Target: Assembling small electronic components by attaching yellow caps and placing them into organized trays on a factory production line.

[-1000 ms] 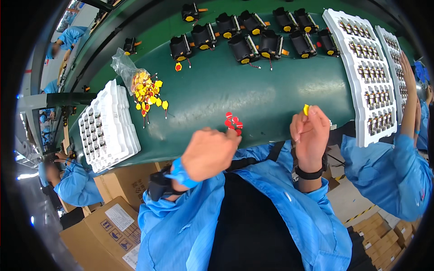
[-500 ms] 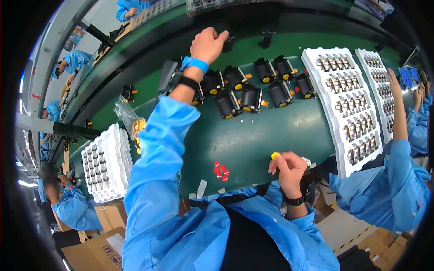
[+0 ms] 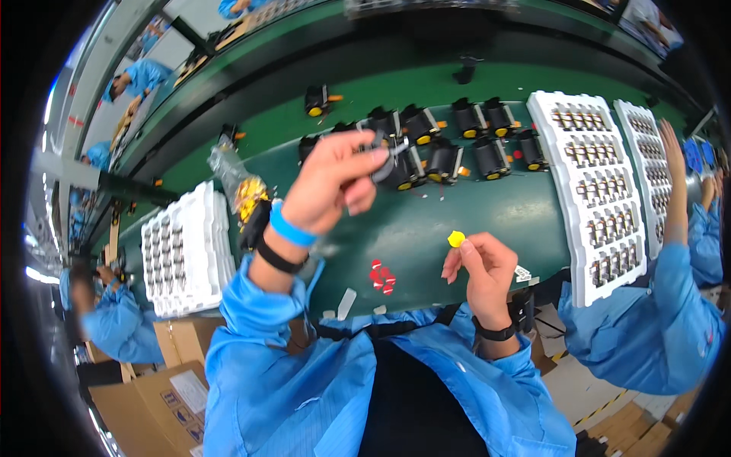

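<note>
My right hand (image 3: 487,274) is above the table's near edge, its thumb and fingers pinching a small yellow disc (image 3: 456,239). Raised over the left part of the table, my left hand (image 3: 327,179) has its fingers closed on a small dark part (image 3: 385,158) with a shiny, light edge. Blur and the fingers hide the part's exact shape. Just beyond it, several black units (image 3: 491,158) with yellow round ends and orange tabs stand in rough rows. Between my hands, nearer to me, a cluster of red pieces (image 3: 382,277) lies on the green table.
White trays of metal parts stand at the right (image 3: 582,293) and left (image 3: 209,251). Next to the left one is a plastic bag with yellow pieces (image 3: 250,196). A green belt behind carries a black unit (image 3: 317,100). A co-worker's arm (image 3: 673,183) reaches across the far right.
My left hand has come back from over the belt toward me, with the dark part now visible in its fingers. My right hand still holds the yellow disc, slightly raised.
</note>
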The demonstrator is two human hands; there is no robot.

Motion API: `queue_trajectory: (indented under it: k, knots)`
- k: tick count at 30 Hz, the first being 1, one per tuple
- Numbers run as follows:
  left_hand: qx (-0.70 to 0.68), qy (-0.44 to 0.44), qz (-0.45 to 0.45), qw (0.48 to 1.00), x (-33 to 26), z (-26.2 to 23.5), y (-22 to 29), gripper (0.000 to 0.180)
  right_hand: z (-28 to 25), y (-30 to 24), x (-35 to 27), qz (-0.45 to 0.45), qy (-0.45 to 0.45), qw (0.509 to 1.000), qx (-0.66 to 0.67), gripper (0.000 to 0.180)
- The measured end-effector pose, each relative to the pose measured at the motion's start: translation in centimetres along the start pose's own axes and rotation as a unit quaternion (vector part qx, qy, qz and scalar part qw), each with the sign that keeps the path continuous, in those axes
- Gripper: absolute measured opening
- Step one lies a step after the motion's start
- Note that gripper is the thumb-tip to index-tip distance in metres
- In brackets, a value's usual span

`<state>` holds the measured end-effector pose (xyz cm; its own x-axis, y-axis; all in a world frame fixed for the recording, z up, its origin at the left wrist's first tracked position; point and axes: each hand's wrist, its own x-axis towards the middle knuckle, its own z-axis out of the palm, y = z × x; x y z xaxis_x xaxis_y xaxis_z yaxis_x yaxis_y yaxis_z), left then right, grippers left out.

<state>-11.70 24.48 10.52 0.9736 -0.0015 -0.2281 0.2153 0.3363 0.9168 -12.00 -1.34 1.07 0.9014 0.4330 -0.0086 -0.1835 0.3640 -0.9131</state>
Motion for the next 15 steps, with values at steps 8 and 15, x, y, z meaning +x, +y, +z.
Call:
queue_trajectory:
  k: [8,15]
  knots:
    - [0.038,0.008,0.019,0.999,-9.1,1.6,-4.6,0.025,6.7,-3.9,2.5,-0.069,-0.245,0.950,-0.181,0.012]
    - [0.225,-0.024,0.008,0.974,-10.9,0.8,-3.1,0.025,8.0,-4.9,2.1,-0.065,-0.279,0.914,-0.288,0.012]
